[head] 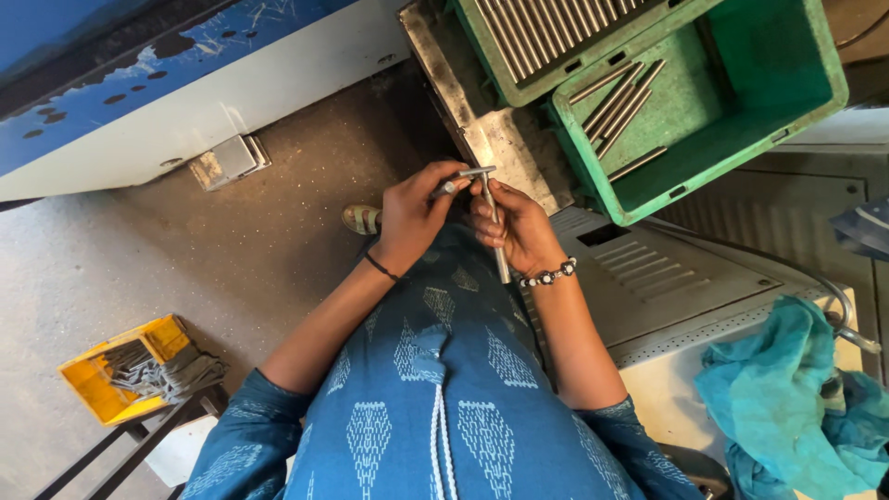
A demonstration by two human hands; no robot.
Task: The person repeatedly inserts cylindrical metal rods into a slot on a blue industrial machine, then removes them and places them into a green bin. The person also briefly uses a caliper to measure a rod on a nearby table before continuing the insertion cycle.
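1. Head view: a long, thin, silver metal rod (495, 227) is clamped upright in the right hand (512, 225); a short silver metal piece (460, 179) is pinched in the left hand (414, 215) and held against the rod's top end, above the lap.
2. A few like rods are seen loose in the nearer green plastic crate (741, 83), many more in the farther green crate (519, 79); most of the sorting is judged left.
3. Grey metal parts are held in a yellow plastic bin (93, 380).
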